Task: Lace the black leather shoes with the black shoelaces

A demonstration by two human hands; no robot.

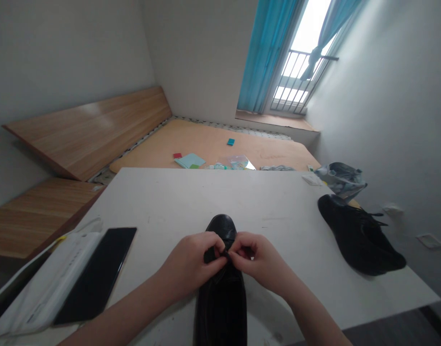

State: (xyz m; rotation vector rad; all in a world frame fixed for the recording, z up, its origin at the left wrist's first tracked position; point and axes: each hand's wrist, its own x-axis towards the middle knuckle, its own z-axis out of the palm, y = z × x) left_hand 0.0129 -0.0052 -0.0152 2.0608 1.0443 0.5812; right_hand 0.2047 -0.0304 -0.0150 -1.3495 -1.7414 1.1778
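Note:
A black shoe (222,307) rests on the white table in front of me, its toe pointing away. Over its lacing area my left hand (196,259) and my right hand (257,259) meet, thumbs and fingers pinched together. Between the fingertips is a bit of black shoelace (226,253), small and partly covered. Both hands are closed on it. The fingers hide most of the lacing. Off to the right, a second black shoe (361,235) with its laces loose on top stands apart from my hands.
The white table (163,202) carries a black tablet or phone (98,274) and a white flat case (58,278) at left. A plastic bag (341,178) sits at the far right corner. Behind lies a bed (206,132) with papers and small packets; a wall borders the right.

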